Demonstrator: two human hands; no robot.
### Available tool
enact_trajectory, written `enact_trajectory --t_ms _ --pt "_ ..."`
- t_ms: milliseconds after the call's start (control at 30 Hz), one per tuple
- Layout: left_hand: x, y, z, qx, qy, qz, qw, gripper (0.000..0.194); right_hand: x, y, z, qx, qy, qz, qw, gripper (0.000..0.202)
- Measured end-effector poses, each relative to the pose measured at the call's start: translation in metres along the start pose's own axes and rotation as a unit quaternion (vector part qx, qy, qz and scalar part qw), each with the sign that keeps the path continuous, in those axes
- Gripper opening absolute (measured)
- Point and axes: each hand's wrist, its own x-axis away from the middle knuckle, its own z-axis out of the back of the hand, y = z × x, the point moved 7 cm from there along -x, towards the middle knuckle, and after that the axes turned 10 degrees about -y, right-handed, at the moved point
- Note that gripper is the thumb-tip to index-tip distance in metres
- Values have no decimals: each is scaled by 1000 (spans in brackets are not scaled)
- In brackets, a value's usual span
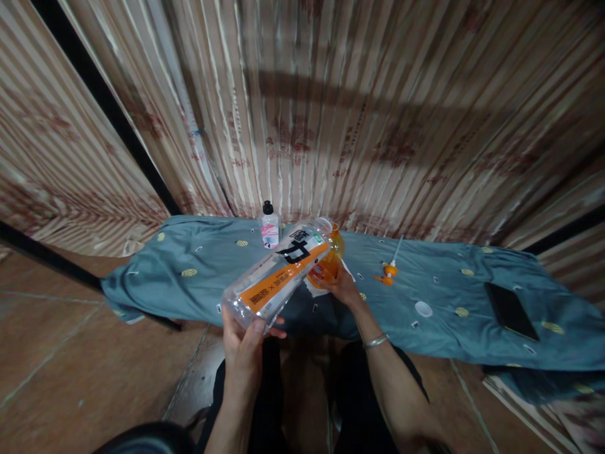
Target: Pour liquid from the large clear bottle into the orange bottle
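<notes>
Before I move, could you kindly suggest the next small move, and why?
I'd probably hold the translucent orange bottle steady with the right hand and align the large clear plastic bottle with its neck: the left hand has that bottle tilted, its mouth near the orange one's, but alignment looks unclear.

Domestic room, probably in a home. Indicators: pleated beige-and-brown fabric curtain with reddish floral print [293, 139]; black straight frame poles [108, 107] crossing in front of it; low surface draped in blue-green patterned cloth [189, 290]; reddish-brown square floor tiles with pale joints [118, 359]; black flat rectangular phone [510, 311] lying on the cloth.
</notes>
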Motion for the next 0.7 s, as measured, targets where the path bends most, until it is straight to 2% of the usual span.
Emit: enact_trajectory --t_ms 100,467,700 --pt "-1 0 1 1 -1 1 1000 84 1 0 1 -7 -2 -30 1000 88" --pt "-3 -1 4 -6 -16 -5 1000 79 3 -3 2 23 -1 -31 999 86" --pt "-12 -6 18 -26 -40 -12 999 76 1 -1 0 11 2 -41 999 89"
